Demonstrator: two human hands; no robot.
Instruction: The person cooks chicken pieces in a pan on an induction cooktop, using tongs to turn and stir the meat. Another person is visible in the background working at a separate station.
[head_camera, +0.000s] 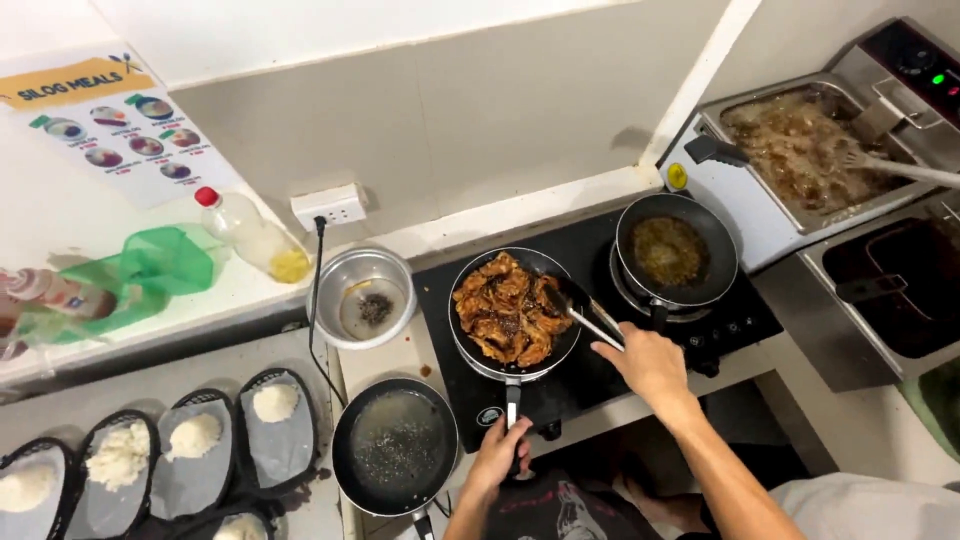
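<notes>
Left hand (497, 455) clamps the round pan's (515, 310) handle; right hand (650, 362) grips metal tongs (585, 315) over glazed meat (505, 308).

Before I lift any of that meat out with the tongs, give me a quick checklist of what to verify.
1. Left hand grips the frying pan handle: ok.
2. Right hand holds the tongs: ok.
3. Tong tips reach the browned meat: ok.
4. Tongs closed on a piece: cannot tell.
5. Pan sits flat on the black cooktop: ok.
6. Rice baskets lie within reach: cannot tell.
</notes>
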